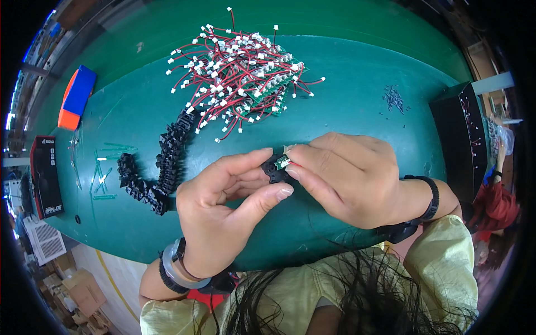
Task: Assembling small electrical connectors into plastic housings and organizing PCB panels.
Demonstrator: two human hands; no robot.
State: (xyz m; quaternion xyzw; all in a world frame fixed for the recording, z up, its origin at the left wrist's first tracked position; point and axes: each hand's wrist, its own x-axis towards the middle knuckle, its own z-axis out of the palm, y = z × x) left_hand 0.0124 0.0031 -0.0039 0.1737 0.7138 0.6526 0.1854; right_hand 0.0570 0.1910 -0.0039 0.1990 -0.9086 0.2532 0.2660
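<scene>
Near the table's front middle, my left hand (223,201) grips a small black plastic housing (273,169) between thumb and fingers. My right hand (352,176) pinches a small green circuit board (282,162) with a white connector, held right against the housing's upper right side. Whether the board sits inside the housing is hidden by my fingertips. Beyond my hands lies a heap of green circuit boards with red and black wires and white plugs (245,72). A curved row of black plastic housings (170,156) stands to the left of my left hand.
Small dark screws or pins (395,99) lie at the right on the green table (346,72). A black box (459,139) stands at the right edge, another black box (47,176) at the left. A blue and orange tape roll (78,97) and green strips (106,167) lie left.
</scene>
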